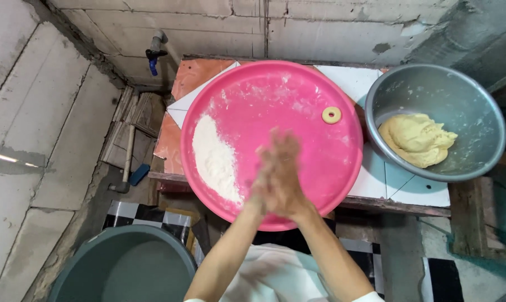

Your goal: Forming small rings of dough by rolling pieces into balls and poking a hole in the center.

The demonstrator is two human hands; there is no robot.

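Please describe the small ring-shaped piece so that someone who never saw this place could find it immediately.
Find the big round pink tray on the tiled table. Near its upper right edge, towards the grey metal bowl, lies the dough ring. It is pale yellow with a hole, and the only shaped piece there, unlike the loose white flour.

A small table (pixel 415 193) topped with white and reddish-orange tiles stands against the far block wall, its wooden front edge showing on the near side. A large round pink tray (pixel 298 100) covers most of the top and overhangs the near edge. Just to its right sits a grey metal bowl (pixel 476 123), its rim touching or nearly touching the tray.
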